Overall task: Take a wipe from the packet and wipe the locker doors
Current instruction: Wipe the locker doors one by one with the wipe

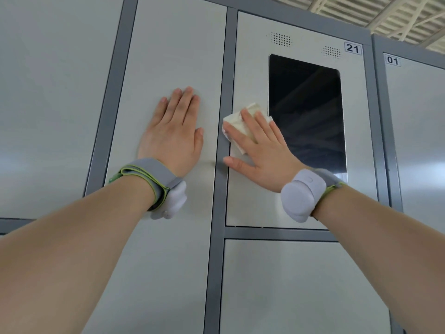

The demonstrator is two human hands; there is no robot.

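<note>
My right hand lies flat with straight, spread fingers and presses a crumpled white wipe against the upper locker door marked 21, just left of its dark screen. The wipe sticks out above and left of my fingers. My left hand rests flat, fingers straight and together, on the tall pale door to the left, holding nothing. The wipe packet is not in view.
Grey frame strips separate the doors. Another door sits below door 21, and a door marked 01 stands at the far right. A wide pale panel fills the left. Ceiling beams show at top right.
</note>
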